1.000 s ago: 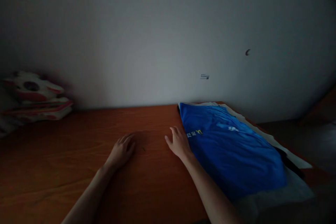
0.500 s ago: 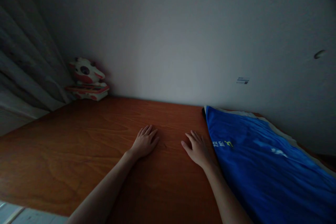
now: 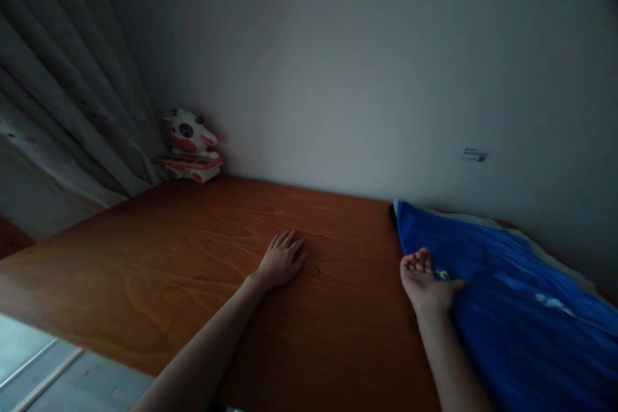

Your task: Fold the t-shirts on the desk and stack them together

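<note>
My left hand [image 3: 284,260] lies palm down on the brown wooden tabletop [image 3: 207,238], fingers spread, holding nothing. My right hand [image 3: 427,283] is turned palm up over the left edge of a blue cloth [image 3: 502,309]. Its fingers are slightly curled with the thumb stretched out to the right, and nothing rests in the palm. White and yellow-green marks show on the cloth, partly hidden behind that hand.
A red and white cow-shaped toy [image 3: 190,145] with a small keyboard stands at the back left corner, beside a grey curtain [image 3: 72,90]. Behind the table rises a wall [image 3: 338,77] with a small label [image 3: 474,155]. Pale floor [image 3: 62,367] shows at lower left.
My right hand has moved right, from the wood to over the cloth's edge, and turned from palm down to palm up. My left hand stays flat. The view has shifted slightly left.
</note>
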The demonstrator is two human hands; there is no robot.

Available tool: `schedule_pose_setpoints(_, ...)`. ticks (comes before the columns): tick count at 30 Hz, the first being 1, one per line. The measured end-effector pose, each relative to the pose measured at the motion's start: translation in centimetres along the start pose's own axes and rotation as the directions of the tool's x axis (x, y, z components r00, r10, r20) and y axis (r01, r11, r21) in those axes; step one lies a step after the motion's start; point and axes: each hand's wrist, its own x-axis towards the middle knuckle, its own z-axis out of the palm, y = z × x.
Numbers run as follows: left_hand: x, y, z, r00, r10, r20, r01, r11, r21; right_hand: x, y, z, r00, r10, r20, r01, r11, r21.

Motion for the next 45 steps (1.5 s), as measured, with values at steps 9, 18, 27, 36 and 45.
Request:
schedule_pose_setpoints(9,0.4,-0.7,0.8,1.000,0.007,-0.030,-0.008,1.000,-0.024,0.2,0.4,0.0,0.999,0.013,-0.051,-0.012,1.000,0.019)
schedule_pose_setpoints(18,0.8,-0.6,0.8,0.994,0.026,-0.105,-0.032,0.998,-0.056,-4.1,0.2,5.2,0.886,0.247,0.391,-0.017,0.863,-0.505)
schedule_pose_setpoints(27,0.5,0.0,-0.6,0.968,0.087,-0.235,-0.158,0.940,-0.301,-8.1,-3.4,6.8,0.394,0.333,0.857,-0.328,0.922,-0.208)
schedule_pose_setpoints(36,-0.9,2.2,-2.1,0.942,0.336,0.009,-0.325,0.917,-0.230,-5.8,-0.5,4.9,0.869,-0.118,0.480,0.491,0.317,-0.811)
schedule_pose_setpoints(45,0.2,1.8,-2.3,0.950,-0.146,-0.275,-0.088,0.722,-0.687,-7.9,-0.7,7.2,0.854,0.033,0.519,0.237,0.863,-0.445)
